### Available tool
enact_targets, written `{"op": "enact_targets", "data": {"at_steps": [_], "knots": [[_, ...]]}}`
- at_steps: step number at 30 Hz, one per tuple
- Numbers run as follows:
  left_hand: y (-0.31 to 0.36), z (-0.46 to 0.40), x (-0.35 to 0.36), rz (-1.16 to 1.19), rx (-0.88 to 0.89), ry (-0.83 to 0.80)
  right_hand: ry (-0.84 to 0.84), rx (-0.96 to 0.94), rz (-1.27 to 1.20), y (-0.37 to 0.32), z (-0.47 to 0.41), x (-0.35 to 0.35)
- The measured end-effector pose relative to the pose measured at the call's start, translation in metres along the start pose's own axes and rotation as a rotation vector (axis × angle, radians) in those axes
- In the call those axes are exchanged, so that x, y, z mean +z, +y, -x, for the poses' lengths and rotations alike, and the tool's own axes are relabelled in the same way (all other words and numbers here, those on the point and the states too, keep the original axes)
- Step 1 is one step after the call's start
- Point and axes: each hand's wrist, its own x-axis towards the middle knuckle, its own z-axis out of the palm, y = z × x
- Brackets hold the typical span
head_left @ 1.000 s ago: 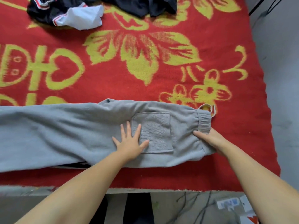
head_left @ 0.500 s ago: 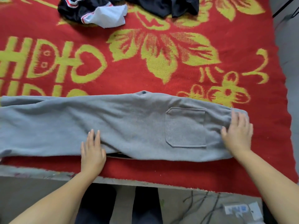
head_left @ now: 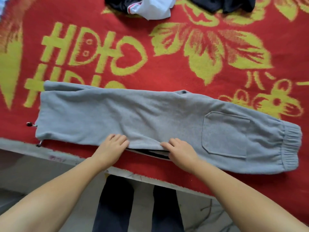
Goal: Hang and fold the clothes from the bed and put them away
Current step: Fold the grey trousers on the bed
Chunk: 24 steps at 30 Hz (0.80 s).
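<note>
Where trousers (head_left: 150, 118) lie, dark clothes (head_left: 222, 3) beyond

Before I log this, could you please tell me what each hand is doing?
Left hand: grips the trousers' near edge.
Right hand: grips the same edge.

Both forearms are bare from where they enter the frame at 7 and 5 o'clock up to the wrists; no sleeve shows on either. The left hand (head_left: 111, 147) and the right hand (head_left: 181, 152) wear no gloves, and no ring, watch or bracelet can be seen on them. At 6 o'clock, between the arms, the person's two legs (head_left: 115, 203) are clad in dark, near-black trousers of plain cloth, with a narrow gap separating them.
</note>
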Motion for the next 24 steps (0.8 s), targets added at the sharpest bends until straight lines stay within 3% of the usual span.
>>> {"op": "enact_targets", "data": {"at_steps": [3, 4, 5, 7, 10, 16, 17, 19, 21, 24], "knots": [[-0.004, 0.02, 0.001, 0.012, 0.034, -0.121, -0.288, -0.08, 0.059, 0.011, 0.012, 0.001], [-0.002, 0.019, 0.0, 0.035, 0.002, -0.138, -0.278, -0.064, 0.038, 0.015, 0.016, -0.003], [0.002, 0.016, -0.001, 0.064, -0.042, -0.131, -0.196, -0.021, -0.027, 0.02, 0.019, -0.008], [0.021, -0.011, -0.009, 0.15, -0.08, -0.014, 0.13, 0.133, -0.19, 0.039, 0.028, -0.028], [0.07, -0.074, -0.024, 0.227, -0.08, 0.14, 0.464, 0.504, -0.276, 0.088, 0.058, -0.054], [0.2, -0.192, -0.041, 0.417, -0.192, -0.106, 0.499, 1.105, -0.132, 0.195, 0.164, -0.06], [0.218, -0.202, -0.041, 0.477, -0.241, -0.139, 0.508, 1.178, -0.224, 0.208, 0.177, -0.055], [0.242, -0.214, -0.037, 0.672, -0.367, -0.246, 0.532, 1.235, -0.631, 0.228, 0.191, -0.046], [0.248, -0.217, -0.031, 0.79, -0.441, -0.317, 0.539, 1.135, -0.999, 0.239, 0.198, -0.036], [0.24, -0.217, -0.028, 0.943, -0.44, -0.343, 0.493, 1.054, -1.271, 0.247, 0.203, -0.031]]}}
